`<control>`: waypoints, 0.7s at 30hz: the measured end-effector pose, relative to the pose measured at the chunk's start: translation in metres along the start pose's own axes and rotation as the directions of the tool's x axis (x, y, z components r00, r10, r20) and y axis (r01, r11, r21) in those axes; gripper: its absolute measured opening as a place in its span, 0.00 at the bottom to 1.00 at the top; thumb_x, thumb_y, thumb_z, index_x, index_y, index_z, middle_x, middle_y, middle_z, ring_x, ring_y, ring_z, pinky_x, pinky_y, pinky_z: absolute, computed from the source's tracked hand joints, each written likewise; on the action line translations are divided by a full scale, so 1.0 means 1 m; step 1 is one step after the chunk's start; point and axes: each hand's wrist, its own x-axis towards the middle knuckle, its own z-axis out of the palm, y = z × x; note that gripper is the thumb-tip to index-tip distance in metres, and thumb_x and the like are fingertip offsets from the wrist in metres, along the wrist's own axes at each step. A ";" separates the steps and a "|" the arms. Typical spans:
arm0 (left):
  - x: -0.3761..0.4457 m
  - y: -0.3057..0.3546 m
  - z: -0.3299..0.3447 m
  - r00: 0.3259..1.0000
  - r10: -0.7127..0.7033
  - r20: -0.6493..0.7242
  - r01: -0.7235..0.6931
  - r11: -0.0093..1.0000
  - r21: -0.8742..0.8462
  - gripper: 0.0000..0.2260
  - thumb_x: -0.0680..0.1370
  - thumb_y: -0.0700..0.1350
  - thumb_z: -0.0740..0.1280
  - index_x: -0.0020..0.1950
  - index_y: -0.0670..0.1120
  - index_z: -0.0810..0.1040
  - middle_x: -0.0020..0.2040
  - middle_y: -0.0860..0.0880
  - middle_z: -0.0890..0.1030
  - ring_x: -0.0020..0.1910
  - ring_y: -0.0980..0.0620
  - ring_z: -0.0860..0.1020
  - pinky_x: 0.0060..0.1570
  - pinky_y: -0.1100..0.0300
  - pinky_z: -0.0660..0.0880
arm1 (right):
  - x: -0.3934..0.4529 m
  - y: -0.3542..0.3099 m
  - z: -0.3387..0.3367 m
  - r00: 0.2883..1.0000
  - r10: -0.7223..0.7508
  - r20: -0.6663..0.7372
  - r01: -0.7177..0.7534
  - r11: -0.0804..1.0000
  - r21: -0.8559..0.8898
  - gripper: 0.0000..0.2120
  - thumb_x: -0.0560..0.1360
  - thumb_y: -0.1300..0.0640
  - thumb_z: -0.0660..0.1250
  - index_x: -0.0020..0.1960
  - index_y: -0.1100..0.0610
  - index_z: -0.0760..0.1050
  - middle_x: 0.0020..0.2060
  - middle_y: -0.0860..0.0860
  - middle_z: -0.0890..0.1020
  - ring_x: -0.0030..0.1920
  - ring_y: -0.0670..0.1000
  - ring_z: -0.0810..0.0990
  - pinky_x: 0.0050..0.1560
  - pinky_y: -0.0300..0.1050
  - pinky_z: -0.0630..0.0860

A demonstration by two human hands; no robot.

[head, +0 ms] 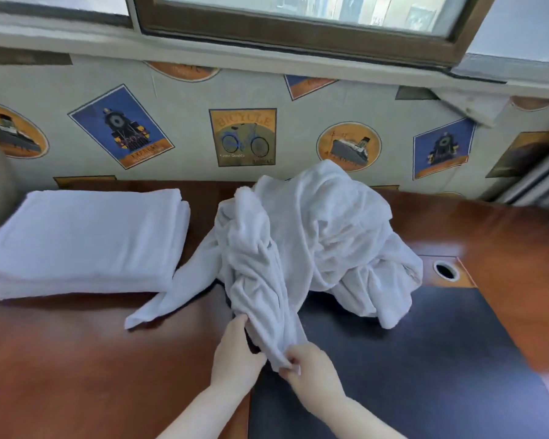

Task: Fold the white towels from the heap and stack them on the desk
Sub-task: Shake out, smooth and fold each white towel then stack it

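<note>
Soft, limp terry cloth: no stiffness, sags and twists under own weight, clings to neighbouring folds. Light singly, likely to drag others along when pulled from the heap (324, 236). Heap piled at centre rear of the counter (76, 359), against the wall, partly over the dark mat (425, 359). One towel (260, 289) trailing forward from the heap, twisted into a rope. Right hand (311, 372) pinching its near end between thumb and fingertips. Left hand (235, 350) just beside, fingers extended along the towel's left edge, touching; grip there cannot be confirmed. Folded stack (80, 239) at left rear, well apart from the hands. Best taken at two adjacent corners along a hem, then shaken out flat; gripping mid-cloth judged to produce bunching.
</note>
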 end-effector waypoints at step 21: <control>-0.108 -0.007 0.046 0.950 -0.013 0.313 0.033 0.998 -0.057 0.08 0.77 0.51 0.62 0.42 0.50 0.76 0.33 0.59 0.80 0.33 0.61 0.75 0.33 0.67 0.67 | -0.145 0.046 -0.046 0.917 0.211 0.339 -0.351 0.830 0.433 0.14 0.70 0.41 0.65 0.39 0.52 0.77 0.35 0.45 0.81 0.39 0.46 0.78 0.42 0.39 0.71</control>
